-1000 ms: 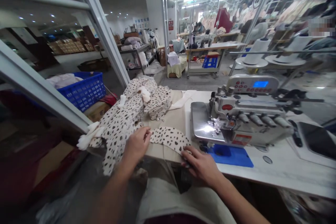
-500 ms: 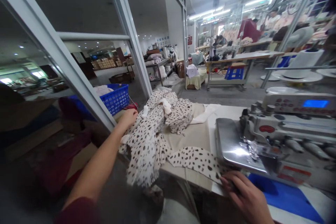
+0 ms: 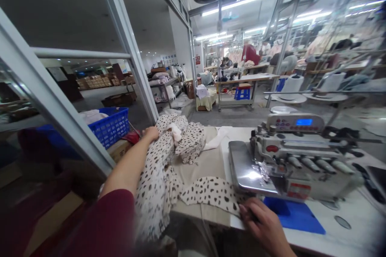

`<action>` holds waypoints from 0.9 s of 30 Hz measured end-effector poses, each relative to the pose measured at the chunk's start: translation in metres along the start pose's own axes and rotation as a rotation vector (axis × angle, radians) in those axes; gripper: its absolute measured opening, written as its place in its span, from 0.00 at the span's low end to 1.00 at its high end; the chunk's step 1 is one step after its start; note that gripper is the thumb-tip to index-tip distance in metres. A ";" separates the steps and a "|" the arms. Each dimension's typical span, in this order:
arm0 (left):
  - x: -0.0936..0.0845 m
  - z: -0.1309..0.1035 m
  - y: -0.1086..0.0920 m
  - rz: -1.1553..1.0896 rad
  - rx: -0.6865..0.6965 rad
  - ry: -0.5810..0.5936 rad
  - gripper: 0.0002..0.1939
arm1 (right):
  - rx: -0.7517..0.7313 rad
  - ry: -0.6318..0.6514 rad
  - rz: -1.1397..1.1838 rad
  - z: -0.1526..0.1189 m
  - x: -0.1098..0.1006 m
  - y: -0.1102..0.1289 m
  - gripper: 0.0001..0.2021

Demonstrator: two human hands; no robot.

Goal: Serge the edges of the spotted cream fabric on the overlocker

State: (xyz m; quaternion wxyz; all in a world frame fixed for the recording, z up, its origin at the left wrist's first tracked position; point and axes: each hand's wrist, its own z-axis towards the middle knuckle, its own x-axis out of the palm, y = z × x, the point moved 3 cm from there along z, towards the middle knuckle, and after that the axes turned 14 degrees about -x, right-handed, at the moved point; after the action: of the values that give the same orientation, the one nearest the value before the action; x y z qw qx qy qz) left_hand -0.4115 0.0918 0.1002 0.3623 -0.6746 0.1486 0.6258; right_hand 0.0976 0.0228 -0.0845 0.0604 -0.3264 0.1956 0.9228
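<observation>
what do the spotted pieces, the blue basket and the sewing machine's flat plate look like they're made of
Spotted pieces: soft cloth, matte, draping in folds, likely knit. Blue basket: looks like moulded plastic, with lattice walls. Flat plate: polished metal, showing bright reflections.

Bright ceiling tubes (image 3: 235, 5), warped edges, perhaps slight motion blur.
</observation>
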 end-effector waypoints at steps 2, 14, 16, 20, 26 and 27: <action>-0.013 0.002 -0.003 -0.087 -0.022 -0.020 0.18 | -0.001 0.000 0.012 0.000 0.001 -0.001 0.10; -0.090 -0.079 -0.097 -0.487 0.353 0.506 0.19 | 0.004 0.008 0.012 0.000 0.000 0.002 0.10; -0.090 -0.105 -0.114 -0.479 0.470 0.658 0.21 | 0.009 0.013 -0.008 0.000 -0.001 0.004 0.11; -0.082 -0.148 -0.134 -0.342 0.611 0.746 0.20 | 0.027 0.009 -0.017 0.002 -0.003 0.006 0.12; -0.056 -0.185 -0.127 0.037 0.633 0.948 0.24 | 0.038 0.019 -0.007 0.004 -0.005 0.007 0.12; -0.049 -0.187 -0.121 0.111 0.617 0.953 0.24 | 0.043 0.015 -0.003 0.004 -0.004 0.007 0.12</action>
State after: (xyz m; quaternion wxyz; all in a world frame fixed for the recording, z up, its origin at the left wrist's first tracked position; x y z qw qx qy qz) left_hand -0.2034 0.0375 0.1747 0.4021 -0.7365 0.5067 0.1982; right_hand 0.0973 0.0179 -0.0770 0.0672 -0.3322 0.2156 0.9158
